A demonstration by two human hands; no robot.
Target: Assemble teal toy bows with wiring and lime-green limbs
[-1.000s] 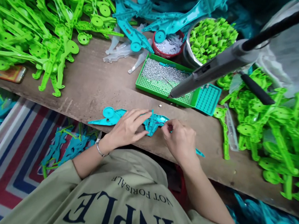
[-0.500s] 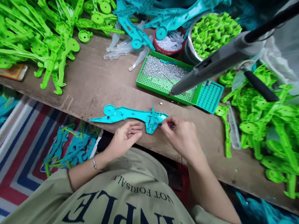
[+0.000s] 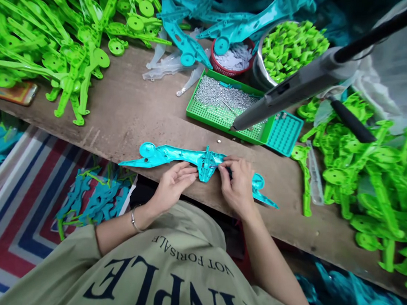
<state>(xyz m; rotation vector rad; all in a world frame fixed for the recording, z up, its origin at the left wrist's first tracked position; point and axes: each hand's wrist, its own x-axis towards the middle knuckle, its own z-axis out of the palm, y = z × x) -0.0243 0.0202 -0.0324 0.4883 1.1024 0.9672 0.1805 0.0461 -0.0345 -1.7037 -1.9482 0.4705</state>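
A long blue plastic part lies near the table's front edge, its right end reaching out past my right hand. My right hand is closed at the part's middle, thumb and fingertips pinched beside the raised centre block; what sits between them is too small to make out. My left hand rests with fingers bent together, tips at the part's lower edge just left of the block, holding nothing that shows. Behind stands a green tray of small silvery screws.
A grey powered tool hangs over the tray from the upper right. Green plastic parts pile up at left and right. A metal bowl of green pieces and a red basket stand at the back.
My right hand has moved left, in to the centre block, uncovering the part's right end. My left hand has shifted slightly right, its fingertips now at the part.
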